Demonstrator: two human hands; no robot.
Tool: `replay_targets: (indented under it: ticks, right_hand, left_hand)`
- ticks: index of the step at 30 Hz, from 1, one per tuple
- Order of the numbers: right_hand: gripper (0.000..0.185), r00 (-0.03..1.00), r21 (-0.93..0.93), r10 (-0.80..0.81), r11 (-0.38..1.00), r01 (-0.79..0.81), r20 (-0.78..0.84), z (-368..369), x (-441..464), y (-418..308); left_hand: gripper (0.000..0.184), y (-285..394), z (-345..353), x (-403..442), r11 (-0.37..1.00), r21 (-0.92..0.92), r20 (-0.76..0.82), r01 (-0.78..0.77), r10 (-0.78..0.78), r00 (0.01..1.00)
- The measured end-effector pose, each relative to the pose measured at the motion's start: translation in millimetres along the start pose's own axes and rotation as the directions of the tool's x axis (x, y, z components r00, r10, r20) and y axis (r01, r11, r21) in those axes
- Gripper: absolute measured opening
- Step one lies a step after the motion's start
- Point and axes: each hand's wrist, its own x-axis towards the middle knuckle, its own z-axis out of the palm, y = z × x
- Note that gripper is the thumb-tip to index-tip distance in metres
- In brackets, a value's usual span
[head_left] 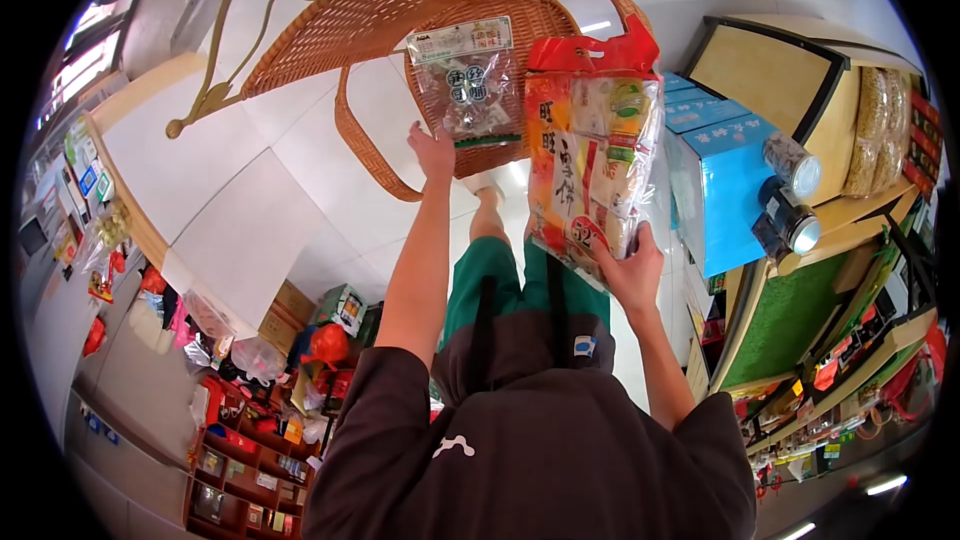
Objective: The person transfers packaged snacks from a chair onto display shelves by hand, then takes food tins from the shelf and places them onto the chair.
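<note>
So the right hand (632, 270) has the big red snack bag (597, 150) by its bottom right edge, fingers closed on the plastic, thumb on the front. The bag is right of centre, red handle at the top. Can't tell if the wicker chair (350, 30) takes any of its weight. If it doesn't, that one low grip looks dicey: the packs inside could shift, the top could flop over, and the slick plastic could slide out. Squeezing harder might crush stuff.

Left hand (432, 148) looks empty, fingers loosely spread, right beside the clear snack bag (468, 90) at upper centre. Can't tell if they touch. That bag lies by the seat's front edge, so a careless bump could send it to the floor (290, 180).

Also, swinging the red one right could knock the blue box (725, 190) or the cans (790, 165).
</note>
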Motion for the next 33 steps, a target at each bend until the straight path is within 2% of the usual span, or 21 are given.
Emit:
replay_targets:
  ticks: [1, 2, 4, 5, 6, 7, 9, 11, 12, 13, 15, 16, 17, 20, 21, 22, 27, 29, 30, 31, 33]
  right_hand:
    - [0.04, 1.0, -0.025, -0.011, 1.0, 0.011, -0.001, -5.4, -5.6, 0.2]
    - [0.038, 0.998, -0.039, -0.054, 0.998, 0.053, -0.018, -7.3, -12.8, 5.8]
    - [0.038, 0.997, -0.025, -0.073, 0.997, 0.072, -0.04, -11.7, -28.6, 6.7]
    - [0.038, 0.995, -0.018, -0.087, 0.996, 0.086, -0.05, -14.5, -37.8, 7.6]
    - [0.038, 0.993, -0.023, -0.101, 0.995, 0.1, -0.056, -17.0, -48.3, 8.3]
    - [0.037, 0.993, -0.021, -0.095, 0.995, 0.094, -0.072, -19.2, -59.3, 8.4]
    - [0.04, 0.989, 0.043, -0.093, 0.994, 0.099, -0.112, -18.7, -83.9, 11.1]
    - [0.041, 0.989, 0.259, -0.036, 0.963, 0.073, -0.145, -16.3, -113.4, 8.3]
    - [0.041, 0.986, 0.256, -0.053, 0.962, 0.093, -0.158, -17.2, -129.8, 8.8]
    - [0.041, 0.982, 0.301, -0.034, 0.949, 0.09, -0.188, -18.4, -146.0, 9.7]
    - [0.042, 0.969, 0.329, -0.023, 0.938, 0.107, -0.247, -27.3, -179.1, 12.9]
    - [0.041, 0.962, 0.447, 0.007, 0.886, 0.12, -0.271, -33.8, -196.5, 15.4]
    - [0.04, 0.956, 0.561, 0.041, 0.817, 0.136, -0.291, -38.5, -213.8, 19.9]
    - [0.041, 0.928, 0.585, 0.056, 0.79, 0.185, -0.369, -43.5, -263.7, 44.4]
    - [0.041, 0.913, 0.618, 0.086, 0.76, 0.199, -0.399, -41.9, -279.2, 51.9]
    - [0.043, 0.904, 0.643, 0.091, 0.732, 0.224, -0.418, -39.1, -292.8, 62.7]
    - [0.047, 0.831, 0.767, 0.287, 0.597, 0.233, -0.476, -14.5, -352.3, 99.8]
    - [0.048, 0.807, 0.773, 0.317, 0.585, 0.247, -0.498, -9.0, -368.9, 116.4]
    - [0.048, 0.789, 0.781, 0.342, 0.567, 0.261, -0.511, -8.0, -374.0, 125.8]
    - [0.048, 0.792, 0.782, 0.333, 0.562, 0.268, -0.511, -6.5, -375.9, 135.7]
    - [0.047, 0.781, 0.791, 0.348, 0.542, 0.283, -0.518, -9.0, -387.4, 153.9]
  left_hand:
    - [0.043, -0.1, -1.0, -2.2, 1.0, -0.029, 0.107, -0.011, 0.014, 0.994]
    - [0.037, -15.6, 8.5, -5.2, 0.996, -0.027, 0.162, -0.081, 0.084, 0.983]
    - [0.039, -20.0, 14.6, -20.3, 0.96, -0.278, 0.446, -0.03, 0.157, 0.881]
    - [0.048, -19.8, 16.2, -33.9, 0.904, -0.34, 0.657, 0.26, 0.031, 0.753]
    - [0.058, -17.5, 15.5, -52.4, 0.78, -0.32, 0.834, 0.537, -0.037, 0.55]
    - [0.058, -12.5, 11.9, -70.3, 0.771, -0.341, 0.827, 0.537, -0.025, 0.562]
    - [0.066, 0.6, -1.4, -103.1, 0.714, -0.207, 0.946, 0.668, -0.027, 0.322]
    - [0.073, 34.6, -35.4, -145.9, 0.632, -0.243, 0.914, 0.736, -0.105, 0.392]
    - [0.073, 4.0, -6.7, -154.7, 0.423, -0.406, 0.914, 0.81, 0.189, 0.359]
    - [0.073, 8.2, -23.6, -161.9, 0.423, -0.42, 0.907, 0.803, 0.215, 0.361]
    - [0.058, 15.8, -66.2, -184.0, 0.549, -0.519, 0.853, 0.655, 0.285, 0.437]
    - [0.06, 18.6, -91.5, -189.1, 0.517, -0.477, 0.879, 0.71, 0.287, 0.382]
    - [0.06, 19.5, -114.2, -194.3, 0.545, -0.475, 0.878, 0.691, 0.342, 0.333]
    - [0.063, 9.9, -142.1, -201.9, 0.626, -0.534, 0.834, 0.568, 0.498, 0.236]
    - [0.068, 12.7, -154.6, -204.4, 0.64, -0.51, 0.838, 0.575, 0.521, 0.163]
    - [0.073, 18.6, -168.8, -207.9, 0.661, -0.476, 0.842, 0.58, 0.533, 0.083]
    - [0.081, 54.4, -224.7, -242.3, 0.788, -0.398, 0.854, 0.471, 0.506, -0.125]
    - [0.076, 56.7, -227.1, -256.9, 0.807, -0.469, 0.848, 0.359, 0.525, -0.071]
    - [0.074, 59.1, -229.8, -268.6, 0.792, -0.494, 0.84, 0.358, 0.542, -0.039]
    - [0.074, 60.9, -229.8, -277.3, 0.808, -0.488, 0.842, 0.33, 0.535, -0.065]
    - [0.071, 61.6, -232.8, -301.5, 0.804, -0.491, 0.846, 0.336, 0.531, -0.033]
